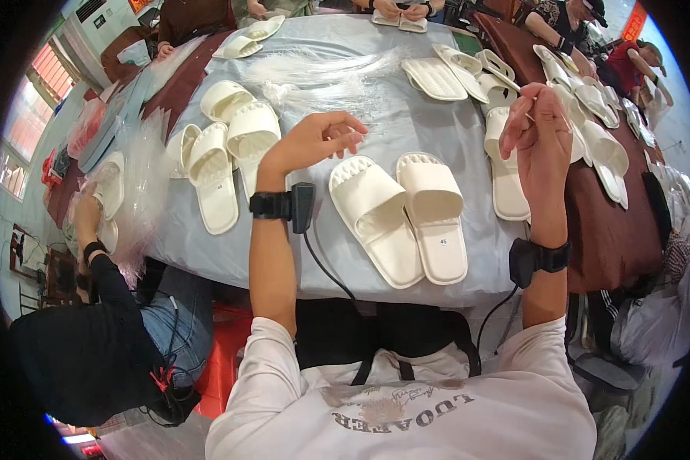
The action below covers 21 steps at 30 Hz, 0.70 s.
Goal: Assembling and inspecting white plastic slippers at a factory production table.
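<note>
A pair of cream slippers lies side by side in front of me on the grey cover: the left slipper (372, 211) is slightly turned, the right slipper (432, 218) bears a small white label on its heel. My left hand (314, 142) hovers above and left of the pair, its fingers loosely bent and apart, with nothing seen in them. Raised at the right, my right hand (543, 130) has its fingertips closed together. Something thin and pale shows at them, too small to name. Behind that hand lies another slipper (508, 195), partly covered by it.
More cream slippers (216, 180) lie left of the pair. Clear plastic bags (330, 77) spread across the far middle, and a heap of clear film (142, 176) hangs at the left edge. Further slippers (609, 165) rest on a brown-covered table. Co-workers sit around, one person (92, 345) close left.
</note>
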Available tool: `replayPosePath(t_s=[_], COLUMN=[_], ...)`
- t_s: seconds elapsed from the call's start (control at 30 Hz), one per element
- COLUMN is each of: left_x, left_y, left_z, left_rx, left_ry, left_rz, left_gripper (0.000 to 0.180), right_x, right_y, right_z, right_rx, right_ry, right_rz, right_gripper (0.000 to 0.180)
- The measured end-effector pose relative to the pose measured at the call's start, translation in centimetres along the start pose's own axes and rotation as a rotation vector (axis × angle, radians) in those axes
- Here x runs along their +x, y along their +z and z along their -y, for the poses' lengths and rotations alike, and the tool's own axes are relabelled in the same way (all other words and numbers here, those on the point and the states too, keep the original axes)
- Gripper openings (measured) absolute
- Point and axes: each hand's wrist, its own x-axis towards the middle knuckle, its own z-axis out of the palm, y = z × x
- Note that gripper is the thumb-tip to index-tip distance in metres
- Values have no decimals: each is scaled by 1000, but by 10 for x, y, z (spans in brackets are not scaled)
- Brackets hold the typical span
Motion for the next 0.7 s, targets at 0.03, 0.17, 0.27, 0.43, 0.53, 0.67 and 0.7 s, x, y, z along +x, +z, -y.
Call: replayPosePath(t_s=[0.03,0.17,0.27,0.43,0.53,0.67,0.7], left_x=[-6,-35,-33,-59,-77,-90,-87], left_y=[-1,36,85,126,126,119,120], left_z=[-15,-75,-66,-78,-70,-23,-23], left_rx=[9,-57,-138,-513,-508,-867,-1029], left_ry=[-15,65,322,209,52,68,171], left_rz=[64,129,139,98,84,55,23], left_gripper=[27,43,69,53,30,34,35], right_x=[-2,-6,-10,-22,-29,-42,-44], right_y=[1,7,10,13,2,-22,-24], right_z=[1,12,18,25,28,33,34], right_rx=[-40,-114,-114,-139,-115,50,160], right_ry=[14,55,58,72,11,0,46], right_rz=[-17,6,56,-39,-106,-157,-161], right_gripper=[37,42,44,43,40,30,28])
